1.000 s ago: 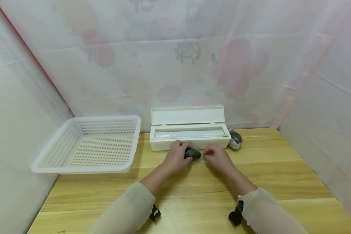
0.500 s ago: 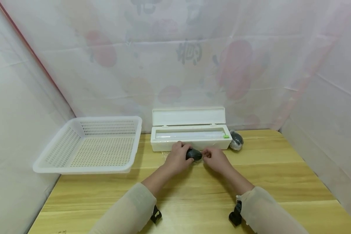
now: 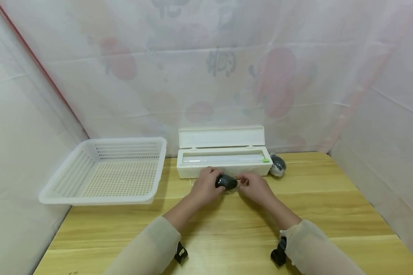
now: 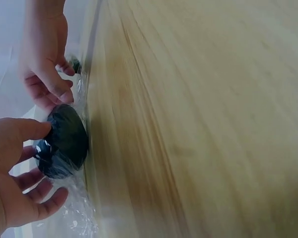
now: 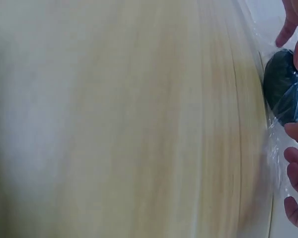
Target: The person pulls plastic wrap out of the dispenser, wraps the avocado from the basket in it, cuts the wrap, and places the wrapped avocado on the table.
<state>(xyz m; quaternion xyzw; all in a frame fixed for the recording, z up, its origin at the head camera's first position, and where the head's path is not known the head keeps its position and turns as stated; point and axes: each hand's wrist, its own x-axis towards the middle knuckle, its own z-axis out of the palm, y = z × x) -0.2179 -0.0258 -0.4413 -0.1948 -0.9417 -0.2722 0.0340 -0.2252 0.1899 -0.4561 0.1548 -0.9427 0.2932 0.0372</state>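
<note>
A dark oval avocado (image 3: 226, 182) lies on clear plastic wrap (image 4: 79, 210) in front of the white wrap box. My left hand (image 3: 205, 185) holds its left side, thumb on the near side and fingers over the far side. At its right end, my right hand (image 3: 256, 188) has thumb and forefinger together, pinching the wrap close against the avocado. In the left wrist view the avocado (image 4: 67, 141) looks glossy under the film, which spreads out loosely below it. The right wrist view shows only the fingertips of both hands around the avocado (image 5: 283, 89).
Behind the hands stands the white wrap box (image 3: 223, 170), its lid up, a film roll (image 3: 223, 158) inside and a green slider (image 3: 265, 160) at the right. Another dark wrapped fruit (image 3: 278, 165) touches its right end. A white plastic basket (image 3: 151, 196) stands left on the wooden table (image 3: 234, 236).
My right hand has come slightly left, up to the avocado's right end. The avocado has turned a little under my left hand, and its surface now looks shinier.
</note>
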